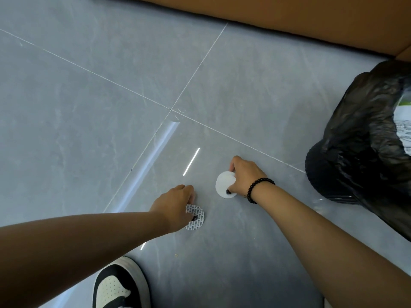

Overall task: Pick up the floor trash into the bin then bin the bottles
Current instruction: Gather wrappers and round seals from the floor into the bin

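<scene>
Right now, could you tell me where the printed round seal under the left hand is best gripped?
Pinch the printed seal at its rim, coming from above. It looks thin and flat on the floor, so an edge probably must be lifted first; the left hand already has fingers on it.

On the floor (pixel 89 107), the left hand (pixel 175 203) lies on a printed round disc (pixel 196 218). At its 2 o'clock, the right hand (pixel 245 176) lies on a plain round disc (pixel 224 184). The bin (pixel 355 147) stands at 3 o'clock, a shoe (pixel 120 285) at 7 o'clock.

Grey tile floor (pixel 89 107), brown board (pixel 289 14) far edge, b/w shoe (pixel 117 287) near.
</scene>
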